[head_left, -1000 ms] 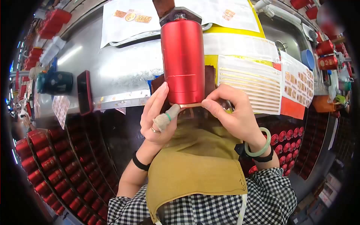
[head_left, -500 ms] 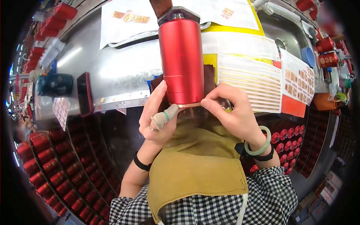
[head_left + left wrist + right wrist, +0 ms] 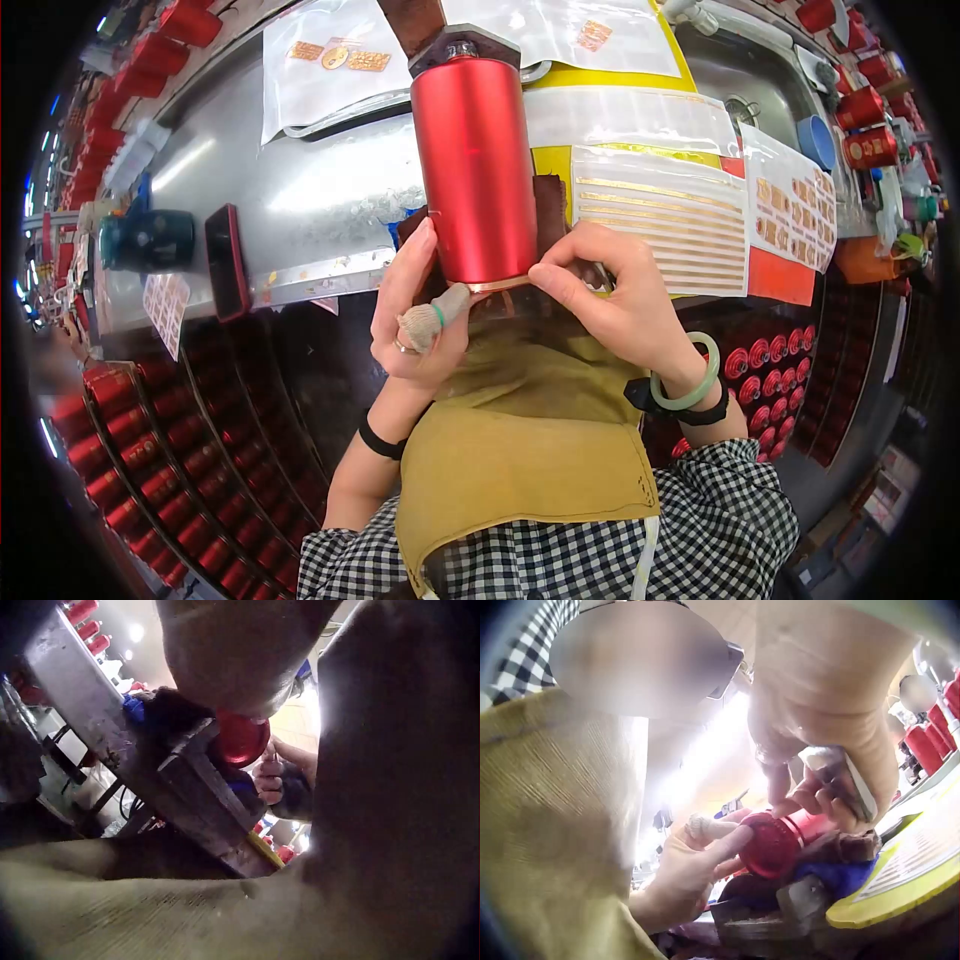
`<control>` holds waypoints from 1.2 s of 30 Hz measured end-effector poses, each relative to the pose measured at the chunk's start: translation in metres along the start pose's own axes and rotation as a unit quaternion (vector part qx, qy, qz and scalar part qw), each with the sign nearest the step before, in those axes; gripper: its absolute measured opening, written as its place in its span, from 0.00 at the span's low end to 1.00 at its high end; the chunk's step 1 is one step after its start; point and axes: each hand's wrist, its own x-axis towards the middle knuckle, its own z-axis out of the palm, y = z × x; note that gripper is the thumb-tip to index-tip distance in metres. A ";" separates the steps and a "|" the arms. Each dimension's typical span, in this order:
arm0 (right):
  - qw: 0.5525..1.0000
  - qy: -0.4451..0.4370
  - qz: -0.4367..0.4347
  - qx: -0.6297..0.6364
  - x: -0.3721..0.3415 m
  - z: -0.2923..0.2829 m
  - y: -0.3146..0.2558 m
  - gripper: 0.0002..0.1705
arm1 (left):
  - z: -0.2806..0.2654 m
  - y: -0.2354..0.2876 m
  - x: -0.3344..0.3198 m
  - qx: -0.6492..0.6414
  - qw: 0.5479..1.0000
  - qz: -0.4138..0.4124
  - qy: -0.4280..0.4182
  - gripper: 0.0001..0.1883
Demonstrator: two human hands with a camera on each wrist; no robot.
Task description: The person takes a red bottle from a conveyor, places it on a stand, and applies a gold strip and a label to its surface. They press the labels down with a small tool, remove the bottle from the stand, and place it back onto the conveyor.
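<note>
Your gold strip (image 3: pixel 497 284) looks partly laid along the near rim of the red canister (image 3: pixel 475 170) at the counter's (image 3: pixel 330 180) edge; joining its ends probably remains. Your left hand (image 3: pixel 402 312) rests straight fingers there; your right hand (image 3: pixel 622 290) pinches the strip.

A person (image 3: pixel 525 470) is working in a workshop. Red canisters (image 3: pixel 128 430) are sitting in rows, and gold-marked sheets (image 3: pixel 660 225) are covering part of a metal table (image 3: pixel 310 210).
</note>
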 end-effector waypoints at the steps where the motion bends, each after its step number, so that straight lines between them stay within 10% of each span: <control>1: 1.000 -0.002 -0.008 -0.002 0.000 0.001 0.001 0.09 | -0.004 -0.004 0.000 0.001 1.000 0.000 0.000 0.22; 3: 1.000 -0.001 -0.006 0.002 0.001 0.002 0.001 0.09 | -0.014 -0.009 0.002 0.212 0.957 0.196 -0.033 0.25; 9: 1.000 0.000 -0.002 -0.001 0.000 0.000 0.003 0.08 | 0.000 -0.001 0.014 0.239 0.921 0.308 -0.022 0.23; 22: 1.000 -0.015 0.014 -0.006 0.004 0.002 -0.010 0.09 | -0.011 0.005 0.008 0.236 0.946 0.215 -0.055 0.27; 31: 1.000 -0.006 -0.006 -0.003 0.003 0.005 -0.005 0.08 | -0.007 0.013 0.013 0.309 0.913 0.253 -0.083 0.04; 36: 0.999 0.005 -0.042 -0.029 0.003 0.005 0.001 0.08 | -0.001 0.013 0.012 0.224 0.952 0.188 -0.095 0.19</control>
